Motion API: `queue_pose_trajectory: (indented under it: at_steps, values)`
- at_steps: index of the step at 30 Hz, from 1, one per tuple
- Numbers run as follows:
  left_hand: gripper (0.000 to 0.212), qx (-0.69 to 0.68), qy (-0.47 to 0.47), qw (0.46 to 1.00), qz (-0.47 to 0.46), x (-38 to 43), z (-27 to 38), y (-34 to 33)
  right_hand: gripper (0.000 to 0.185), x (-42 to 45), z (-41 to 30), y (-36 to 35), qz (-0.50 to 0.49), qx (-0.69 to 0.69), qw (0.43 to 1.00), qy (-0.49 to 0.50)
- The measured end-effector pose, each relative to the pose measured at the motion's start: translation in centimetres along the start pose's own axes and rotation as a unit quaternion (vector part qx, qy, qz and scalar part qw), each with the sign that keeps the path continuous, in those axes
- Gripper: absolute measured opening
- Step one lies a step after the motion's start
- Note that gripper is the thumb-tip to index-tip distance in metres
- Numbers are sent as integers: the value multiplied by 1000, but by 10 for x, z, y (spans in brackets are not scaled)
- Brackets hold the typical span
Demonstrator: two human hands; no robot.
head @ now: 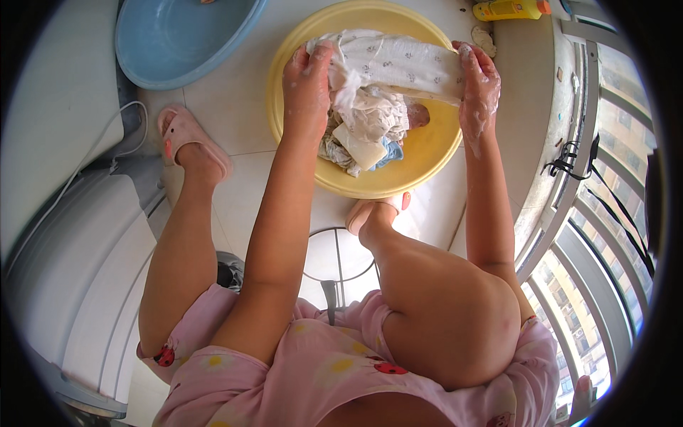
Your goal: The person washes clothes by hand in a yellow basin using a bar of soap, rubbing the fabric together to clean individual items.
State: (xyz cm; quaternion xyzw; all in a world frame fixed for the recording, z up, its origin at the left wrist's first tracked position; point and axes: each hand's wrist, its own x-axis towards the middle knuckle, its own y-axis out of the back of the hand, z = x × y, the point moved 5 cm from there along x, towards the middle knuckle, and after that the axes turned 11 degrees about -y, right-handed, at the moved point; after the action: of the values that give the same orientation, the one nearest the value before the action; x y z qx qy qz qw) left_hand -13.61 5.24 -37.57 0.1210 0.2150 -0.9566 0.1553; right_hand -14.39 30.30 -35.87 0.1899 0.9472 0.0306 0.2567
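Note:
A white cloth with small grey paw prints (408,64) is stretched between my two soapy hands, above a yellow plastic basin (427,160). My left hand (308,88) grips its left end, where suds are gathered. At its other end, my right hand (479,80) pinches the edge, with foam running down to the wrist. Below the cloth, a heap of wet pale laundry (376,115) lies in the basin. A cream-coloured block (361,148), perhaps a bar of soap, rests on the heap beside a blue piece of fabric (392,152).
A blue plastic basin (184,42) stands on the tiled floor at upper left. A yellow bottle with an orange cap (507,9) lies on the ledge at upper right. Window railings (581,224) run along the right. A white cable (101,133) hangs at left.

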Motion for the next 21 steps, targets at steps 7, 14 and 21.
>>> queue_pose_trajectory:
  at_steps: [7,14,21]
  values:
    - [51,360,60,927,-85,-8,-15,-1,25,21,26,14,56,-102,991,63]
    - [30,584,-69,790,-176,-18,-23,5,41,-51,67,-52,-223,16,935,-274]
    - [21,339,-157,887,-271,-86,13,-96,30,-37,64,-58,-202,274,888,-309]
